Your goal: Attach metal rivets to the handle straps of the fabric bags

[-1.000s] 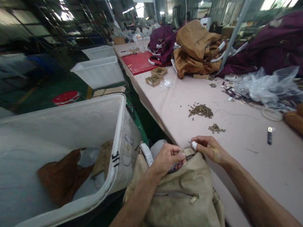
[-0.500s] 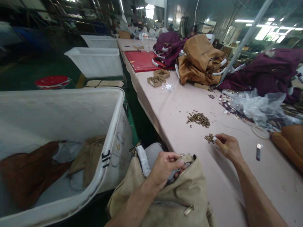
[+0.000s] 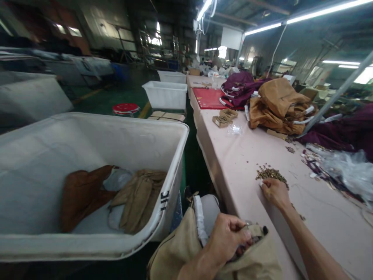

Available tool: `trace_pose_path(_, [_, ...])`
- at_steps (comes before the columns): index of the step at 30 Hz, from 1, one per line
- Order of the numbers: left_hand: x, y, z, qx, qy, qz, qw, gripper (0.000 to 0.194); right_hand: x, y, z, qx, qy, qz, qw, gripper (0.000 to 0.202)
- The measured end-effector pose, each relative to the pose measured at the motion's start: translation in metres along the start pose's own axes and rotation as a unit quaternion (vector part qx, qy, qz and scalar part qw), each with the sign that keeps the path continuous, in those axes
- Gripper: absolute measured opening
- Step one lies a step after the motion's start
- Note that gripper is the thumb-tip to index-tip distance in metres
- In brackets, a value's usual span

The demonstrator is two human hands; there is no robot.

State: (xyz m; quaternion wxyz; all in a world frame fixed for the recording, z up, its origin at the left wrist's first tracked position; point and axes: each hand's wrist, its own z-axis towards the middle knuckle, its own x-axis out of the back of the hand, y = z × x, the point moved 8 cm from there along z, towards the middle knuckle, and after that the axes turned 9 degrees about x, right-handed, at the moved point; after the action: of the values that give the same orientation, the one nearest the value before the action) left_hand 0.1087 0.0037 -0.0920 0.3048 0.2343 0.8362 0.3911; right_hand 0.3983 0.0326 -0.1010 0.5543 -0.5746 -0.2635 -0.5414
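Observation:
My left hand (image 3: 225, 237) is closed on the top edge of a tan handbag (image 3: 175, 241), close to a small strap tab. The bag leans at the table's side, its handle (image 3: 199, 214) wrapped in white. Over the table, my right hand (image 3: 275, 192) has its fingers pinched together at the near side of a pile of small brass-coloured studs (image 3: 271, 172). Something white shows at a fingertip; whether a stud is between the fingers I cannot make out. A smaller group of studs (image 3: 301, 216) lies partly hidden behind my right wrist.
Left of me stands a large white bin (image 3: 180, 144) holding brown (image 3: 84, 190) and tan bags (image 3: 142, 198). Farther along the table (image 3: 230, 159) are small stud boxes (image 3: 222, 121), orange-brown bags (image 3: 279, 101), purple bags (image 3: 239, 83) and clear plastic (image 3: 349, 171). A metal pole (image 3: 335, 97) slants at right.
My right hand has moved from the small stud group to the larger pile. The view has swung left, showing more of the bin. My left hand keeps its hold on the handbag.

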Motion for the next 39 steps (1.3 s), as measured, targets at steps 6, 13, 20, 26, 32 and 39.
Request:
trace_pose_path(6, [0.008,-0.006,-0.006,0.012,0.038,0.012,0.999,0.051,-0.012,0.01,-0.001,-0.023,0.018,-0.047,0.998,0.03])
trace_pose_path(13, [0.014,-0.011,-0.013,0.022,0.067,0.035,0.997,0.056,-0.021,0.007,-0.006,-0.023,0.013,-0.052,0.998,0.035])
trace_pose_path(20, [0.018,-0.013,-0.01,0.005,0.083,0.068,0.994,0.055,-0.018,-0.003,-0.004,0.001,0.011,-0.078,0.997,0.033])
trace_pose_path(26, [0.013,-0.007,-0.012,-0.041,0.035,0.075,0.996,0.047,-0.011,-0.016,-0.007,0.029,-0.033,-0.093,0.995,0.021])
trace_pose_path(32, [0.014,0.02,-0.018,-0.09,0.007,0.075,0.993,0.035,0.019,-0.029,-0.022,0.019,-0.058,-0.074,0.995,0.022])
trace_pose_path(39, [0.02,0.038,-0.013,-0.116,0.008,0.103,0.988,0.029,0.083,-0.15,-0.092,0.195,0.002,0.192,0.962,0.019])
